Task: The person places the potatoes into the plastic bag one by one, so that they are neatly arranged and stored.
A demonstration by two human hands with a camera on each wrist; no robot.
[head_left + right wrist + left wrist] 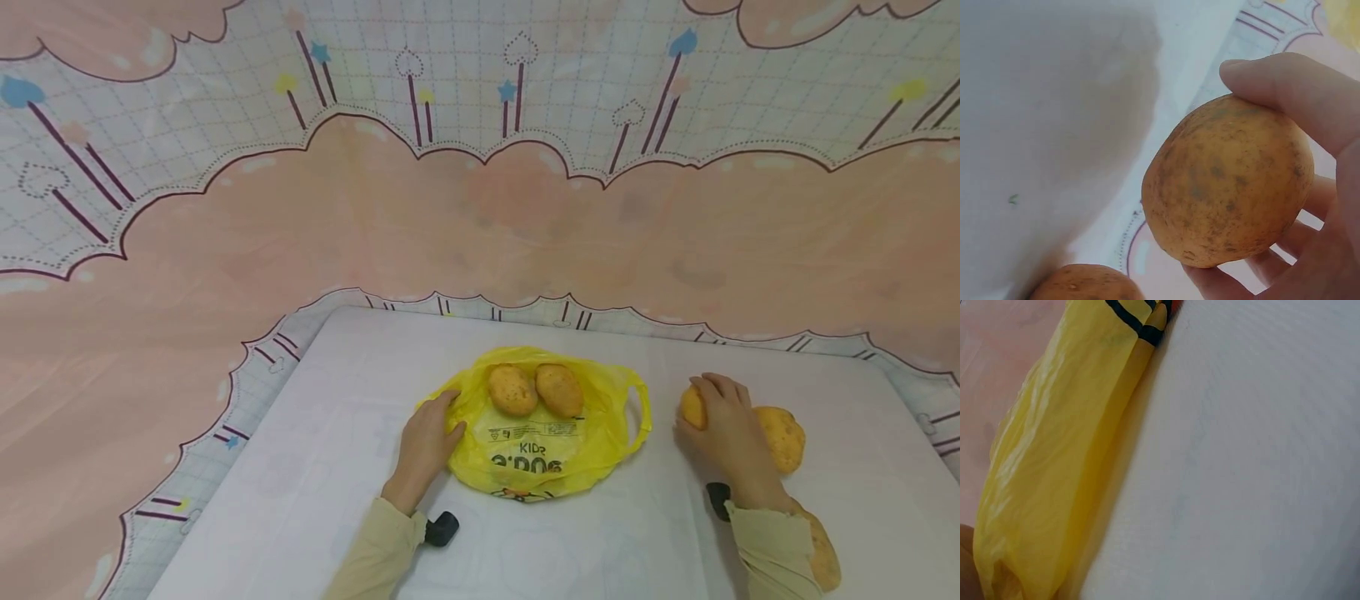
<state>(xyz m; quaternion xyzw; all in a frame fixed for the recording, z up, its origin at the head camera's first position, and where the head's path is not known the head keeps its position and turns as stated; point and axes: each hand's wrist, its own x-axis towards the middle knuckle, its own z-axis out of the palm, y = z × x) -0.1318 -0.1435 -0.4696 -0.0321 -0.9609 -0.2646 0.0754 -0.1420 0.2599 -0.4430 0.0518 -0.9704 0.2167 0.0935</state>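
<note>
A yellow plastic bag [532,483] lies spread with its mouth open, dark print on its side. Two potatoes [512,390] are in it near the far side. At the bag's left rim, my left hand [426,442] holds the plastic with thumb and fingers; in the left wrist view the yellow bag [1054,462] hides most of that hand. To the right of the bag, my right hand [723,433] grips a potato [1229,181] between thumb and fingers, raised off the table in the right wrist view. Another potato [1088,284] shows below it.
One loose potato [782,440] lies just right of my right hand. Nearer to me, another potato [825,550] is partly covered by the right sleeve [772,542]. A white cloth covers the table [315,483], and a patterned curtain [480,225] hangs behind it.
</note>
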